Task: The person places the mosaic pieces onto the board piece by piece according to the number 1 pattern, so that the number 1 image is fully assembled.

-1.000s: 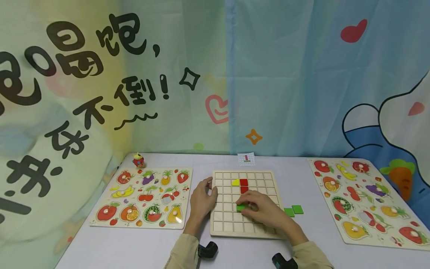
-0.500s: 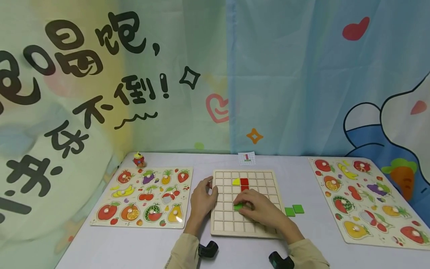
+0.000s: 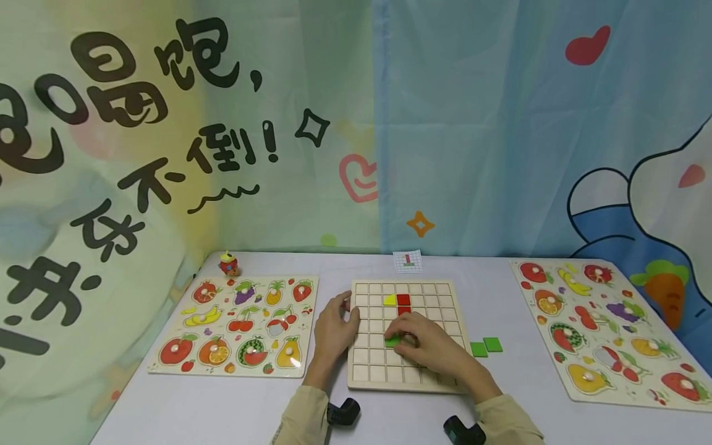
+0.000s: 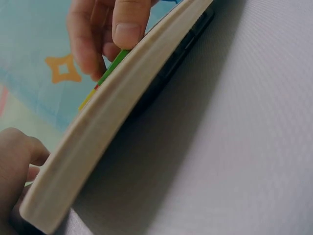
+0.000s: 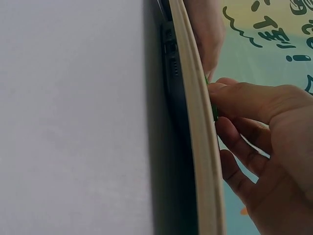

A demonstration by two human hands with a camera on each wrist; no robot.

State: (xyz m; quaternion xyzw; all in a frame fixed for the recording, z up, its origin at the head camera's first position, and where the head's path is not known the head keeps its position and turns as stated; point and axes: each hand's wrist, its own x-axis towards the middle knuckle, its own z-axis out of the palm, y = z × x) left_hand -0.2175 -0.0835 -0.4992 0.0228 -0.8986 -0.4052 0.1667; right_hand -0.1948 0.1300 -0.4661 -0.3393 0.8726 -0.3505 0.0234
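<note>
Right hand point(image 3: 431, 346) pinching green tile point(image 3: 392, 342), board point(image 3: 367, 358) — yellow tile point(image 3: 390, 300), red tiles point(image 3: 403, 300) inside

We seem to be in a children's play corner: cartoon curtains point(image 3: 445, 123) hang behind a white table point(image 3: 222, 408) bearing fruit puzzles point(image 3: 238, 334) and a small toy point(image 3: 228, 266). Home or classroom, we cannot tell.

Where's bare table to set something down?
Bare tablecloth shows between the loose green tiles and right fruit board, and in front of the left fruit board. The grid board is crowded: left hand at its edge, right hand over it.
</note>
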